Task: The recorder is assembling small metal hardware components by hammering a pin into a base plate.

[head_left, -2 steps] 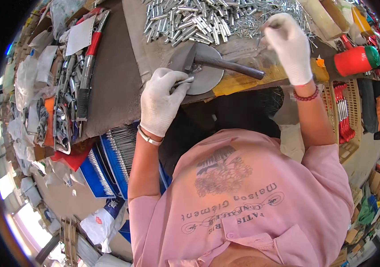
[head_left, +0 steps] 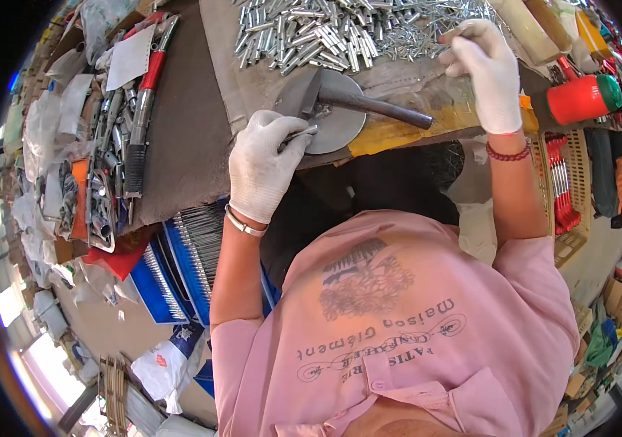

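Pinching a small metal pin [head_left: 304, 133] at center frame, the gloved left hand [head_left: 264, 171] steadies it on the round steel plate [head_left: 336, 125] beside the hammer [head_left: 358, 98]. Rigid, light and probably slippery, it wants a fingertip grip mid-shaft. The right hand [head_left: 489, 73], upper right, closes over the pile of pins [head_left: 325, 33]; what it holds I cannot tell.

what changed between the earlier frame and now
Almost nothing visibly changed. The left hand still pinches a small metal piece at the edge of the round metal disc. The right hand remains at the pile of silver metal parts, fingers pinched, though what it grips cannot be made out. The hammer still lies across the disc, untouched.
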`<state>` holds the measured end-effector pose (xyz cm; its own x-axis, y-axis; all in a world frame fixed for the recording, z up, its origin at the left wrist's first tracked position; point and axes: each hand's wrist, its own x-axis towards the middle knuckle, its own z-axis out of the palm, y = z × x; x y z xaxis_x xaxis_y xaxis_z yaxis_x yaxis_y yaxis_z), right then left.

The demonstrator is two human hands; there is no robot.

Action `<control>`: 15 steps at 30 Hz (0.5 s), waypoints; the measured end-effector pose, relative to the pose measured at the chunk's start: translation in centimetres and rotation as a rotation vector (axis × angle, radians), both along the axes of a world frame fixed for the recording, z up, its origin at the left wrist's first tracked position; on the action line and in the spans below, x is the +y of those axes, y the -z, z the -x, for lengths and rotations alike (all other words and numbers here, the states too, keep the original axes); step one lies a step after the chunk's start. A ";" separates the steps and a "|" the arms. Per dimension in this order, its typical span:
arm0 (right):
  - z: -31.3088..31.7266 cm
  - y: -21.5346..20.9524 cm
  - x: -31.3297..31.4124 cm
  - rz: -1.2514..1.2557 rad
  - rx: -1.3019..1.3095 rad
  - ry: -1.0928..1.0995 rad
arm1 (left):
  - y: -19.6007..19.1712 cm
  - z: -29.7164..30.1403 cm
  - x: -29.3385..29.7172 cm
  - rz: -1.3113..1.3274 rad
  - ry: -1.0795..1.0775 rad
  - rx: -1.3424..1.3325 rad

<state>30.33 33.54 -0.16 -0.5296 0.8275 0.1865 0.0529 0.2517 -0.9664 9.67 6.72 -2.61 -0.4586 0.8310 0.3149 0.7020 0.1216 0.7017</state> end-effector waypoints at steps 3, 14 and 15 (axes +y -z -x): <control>-0.5 -0.2 -0.6 0.126 0.136 -0.155 | 0.7 0.5 0.2 -0.024 0.022 0.130; 3.5 3.2 -8.8 -0.538 -0.314 -0.411 | 1.1 0.3 -0.4 -0.053 0.003 0.121; 3.4 3.4 -8.7 -0.583 -0.285 -0.416 | 1.2 0.3 -0.5 -0.060 0.000 0.103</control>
